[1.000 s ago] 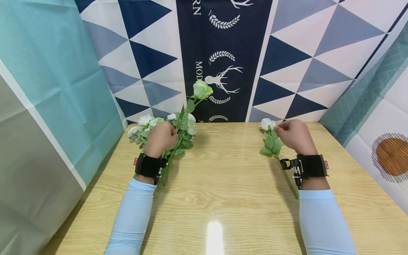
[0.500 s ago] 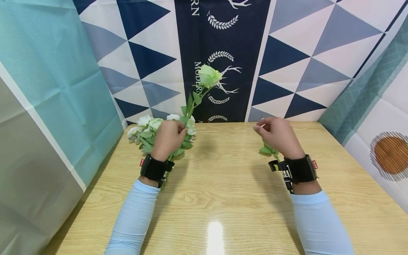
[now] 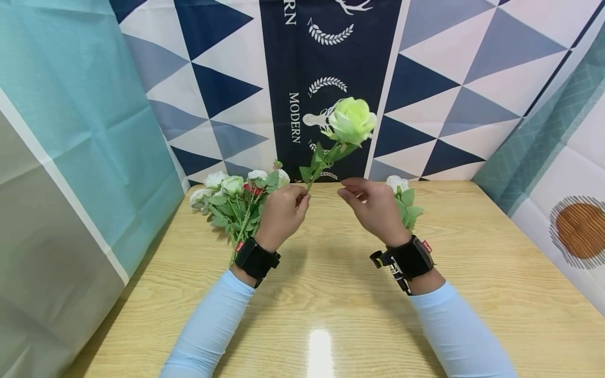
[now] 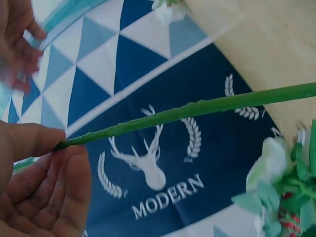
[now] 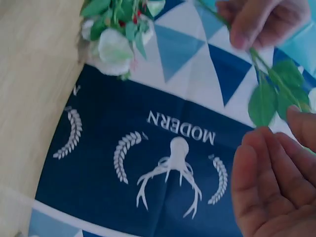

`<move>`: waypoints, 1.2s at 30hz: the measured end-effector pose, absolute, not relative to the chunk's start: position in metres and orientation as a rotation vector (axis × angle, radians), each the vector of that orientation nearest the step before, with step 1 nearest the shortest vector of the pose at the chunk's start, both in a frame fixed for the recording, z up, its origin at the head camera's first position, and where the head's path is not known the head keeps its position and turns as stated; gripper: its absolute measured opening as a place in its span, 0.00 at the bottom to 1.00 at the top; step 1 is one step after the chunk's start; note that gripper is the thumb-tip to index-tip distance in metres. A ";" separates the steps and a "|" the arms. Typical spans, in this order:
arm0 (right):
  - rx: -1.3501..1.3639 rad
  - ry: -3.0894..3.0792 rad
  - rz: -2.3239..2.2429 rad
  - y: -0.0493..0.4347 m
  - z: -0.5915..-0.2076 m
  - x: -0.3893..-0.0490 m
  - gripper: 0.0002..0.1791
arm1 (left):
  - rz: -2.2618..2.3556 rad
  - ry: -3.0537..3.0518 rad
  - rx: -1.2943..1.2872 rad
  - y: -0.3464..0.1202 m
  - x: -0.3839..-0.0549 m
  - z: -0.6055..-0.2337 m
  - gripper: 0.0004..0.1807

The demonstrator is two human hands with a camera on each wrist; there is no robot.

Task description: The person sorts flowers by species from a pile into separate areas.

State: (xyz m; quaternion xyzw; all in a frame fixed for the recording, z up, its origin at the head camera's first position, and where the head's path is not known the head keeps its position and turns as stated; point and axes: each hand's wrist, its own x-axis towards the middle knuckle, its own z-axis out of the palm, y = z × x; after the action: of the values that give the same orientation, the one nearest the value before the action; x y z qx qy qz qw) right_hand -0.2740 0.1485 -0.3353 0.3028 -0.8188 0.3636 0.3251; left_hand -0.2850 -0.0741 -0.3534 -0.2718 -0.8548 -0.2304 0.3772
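My left hand (image 3: 283, 214) pinches the green stem (image 4: 187, 111) of a rose between thumb and fingertips. The pale green rose (image 3: 352, 122) tilts up and to the right, raised above the table. Close by on its right is my right hand (image 3: 376, 209), fingers loosely bent, with a gap between thumb and fingertips in the right wrist view. Leaves (image 5: 262, 103) of the held rose show just beyond those fingertips; touching cannot be made out. To the left lies a bunch of white, pale green and red flowers (image 3: 231, 186), partly behind my left hand.
A single white rose (image 3: 397, 184) with green leaves lies on the right, its stem hidden behind my right hand and wrist. The wooden table (image 3: 283, 315) ends at a patterned cloth backdrop (image 3: 227, 89). Further cloth hangs along both sides.
My left hand has lifted the pale green rose away from the bunch and moved right. My right hand has moved left from beside the white rose toward the held rose. Red flowers now show.
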 end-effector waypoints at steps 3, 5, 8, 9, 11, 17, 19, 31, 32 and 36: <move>0.820 -2.146 0.985 0.143 -0.339 -0.274 0.14 | -0.560 -2.151 -0.718 -0.063 -0.283 -0.361 0.07; 0.825 -2.140 0.993 0.141 -0.341 -0.274 0.14 | -0.547 -2.124 -0.737 -0.057 -0.282 -0.365 0.07; 0.846 -2.062 1.007 0.137 -0.341 -0.275 0.10 | -0.529 -2.072 -0.770 -0.050 -0.281 -0.372 0.06; 0.849 -2.027 0.989 0.136 -0.341 -0.276 0.09 | -0.526 -2.053 -0.785 -0.048 -0.280 -0.374 0.06; 0.862 -1.958 0.975 0.134 -0.340 -0.276 0.09 | -0.513 -2.027 -0.807 -0.045 -0.281 -0.378 0.06; 0.895 -1.887 0.941 0.131 -0.337 -0.275 0.18 | -0.504 -1.981 -0.835 -0.042 -0.284 -0.385 0.05; 0.893 -1.890 0.939 0.129 -0.336 -0.274 0.17 | -0.511 -1.975 -0.829 -0.042 -0.285 -0.386 0.04; 0.865 -1.839 0.871 0.130 -0.337 -0.268 0.16 | -0.535 -1.935 -0.863 -0.041 -0.282 -0.383 0.06; 0.857 -1.837 0.876 0.130 -0.337 -0.267 0.14 | -0.538 -1.927 -0.872 -0.041 -0.281 -0.382 0.07; 0.842 -1.843 0.897 0.130 -0.335 -0.264 0.06 | -0.585 -1.914 -0.907 -0.039 -0.275 -0.377 0.08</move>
State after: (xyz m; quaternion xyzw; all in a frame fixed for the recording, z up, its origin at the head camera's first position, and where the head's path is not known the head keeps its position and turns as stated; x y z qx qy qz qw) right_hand -0.2638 0.1302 -0.3352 0.3401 -0.7443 0.3623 0.4462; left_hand -0.2750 -0.0391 -0.3769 -0.3677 -0.7757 -0.2372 0.4548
